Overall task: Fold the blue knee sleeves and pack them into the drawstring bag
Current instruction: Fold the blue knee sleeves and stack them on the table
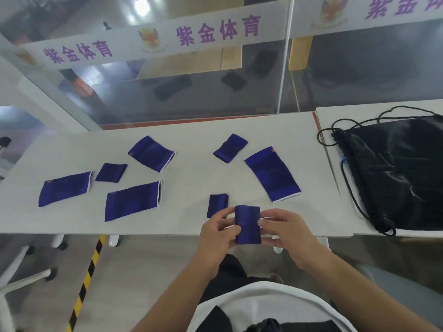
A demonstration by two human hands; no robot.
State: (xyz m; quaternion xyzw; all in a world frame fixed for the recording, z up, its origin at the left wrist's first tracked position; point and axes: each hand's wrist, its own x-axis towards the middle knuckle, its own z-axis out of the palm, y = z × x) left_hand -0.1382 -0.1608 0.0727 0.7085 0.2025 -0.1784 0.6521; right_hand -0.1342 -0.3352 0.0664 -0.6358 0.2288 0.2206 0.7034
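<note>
Sleeve [247, 224], folded small, pinched at both side edges by left hand [220, 232] and right hand [282, 232], fingers curled on it. Points its long axis away from the body. Far to the right and ahead, nearer the right hand: bag [395, 176]. Counted: eight sleeves, four folded including this one, four flat sleeves [133, 200] ahead; one bag.

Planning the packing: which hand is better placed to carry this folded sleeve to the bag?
Probably the right hand: it holds the folded sleeve, and the drawstring bag lies to the right.
</note>
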